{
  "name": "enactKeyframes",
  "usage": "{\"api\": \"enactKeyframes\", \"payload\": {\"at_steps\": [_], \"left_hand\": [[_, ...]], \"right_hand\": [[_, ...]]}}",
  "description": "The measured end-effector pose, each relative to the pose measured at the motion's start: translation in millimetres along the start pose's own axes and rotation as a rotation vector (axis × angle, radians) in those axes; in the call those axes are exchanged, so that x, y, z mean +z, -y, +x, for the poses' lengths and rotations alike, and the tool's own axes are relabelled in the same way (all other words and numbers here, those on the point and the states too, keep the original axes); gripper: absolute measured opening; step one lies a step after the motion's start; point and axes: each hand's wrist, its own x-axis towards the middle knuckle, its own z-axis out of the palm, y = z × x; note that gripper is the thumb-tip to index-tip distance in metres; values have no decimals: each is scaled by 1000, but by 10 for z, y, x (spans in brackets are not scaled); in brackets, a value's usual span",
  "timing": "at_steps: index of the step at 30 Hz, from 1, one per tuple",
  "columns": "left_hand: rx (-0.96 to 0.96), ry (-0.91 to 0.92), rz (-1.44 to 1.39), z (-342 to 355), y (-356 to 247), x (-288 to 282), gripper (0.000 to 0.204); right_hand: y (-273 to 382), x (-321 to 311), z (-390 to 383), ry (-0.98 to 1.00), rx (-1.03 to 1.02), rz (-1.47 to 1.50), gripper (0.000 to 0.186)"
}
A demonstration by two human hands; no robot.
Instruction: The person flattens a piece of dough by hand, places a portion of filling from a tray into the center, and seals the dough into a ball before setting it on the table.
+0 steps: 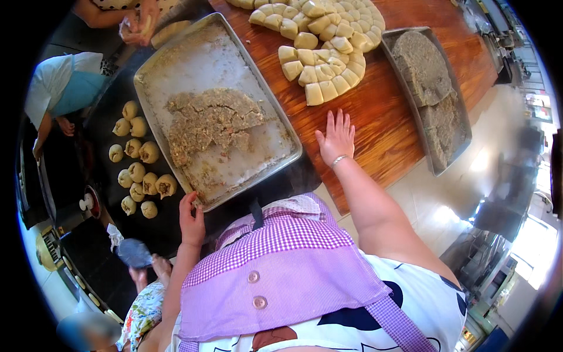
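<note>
My left hand (192, 218) has its fingers curled on the near left corner of a large metal tray (277, 123). A cracked slab of crumbly brown filling (214, 123) lies in this tray. My right hand (337, 138) rests palm down on the wooden table (390, 135), fingers apart, holding nothing. Just beyond it sit rows of pale dough pieces (325, 76), partly cut off at the top. Right of them a narrower tray (466, 144) holds dark brown slabs (428, 70). Left of the large tray, several stuffed dough balls (149, 152) lie on a black surface.
Co-workers surround the left side: hands (138, 26) with dough at the top, a person in a light blue apron (79, 91), and another at lower left with a blue-grey object (135, 252). Tiled floor (422, 199) shows at right, with metal equipment (504, 193) beyond.
</note>
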Motion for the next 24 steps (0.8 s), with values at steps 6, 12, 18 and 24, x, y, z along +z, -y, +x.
{"api": "enactKeyframes", "payload": {"at_steps": [6,12,18,24], "left_hand": [[31,34,-37,221,-89,68,38],[40,33,-124,258,-144,74,37],[101,167,-24,308,-320,144,39],[131,231,-21,437,-348,179,42]], "right_hand": [[-294,182,220,-168,-47,460,66],[-832,523,-18,-531,34,603,67],[-570,367,149,-389,6,682,80],[-492,217,233,-211,6,369,80]]}}
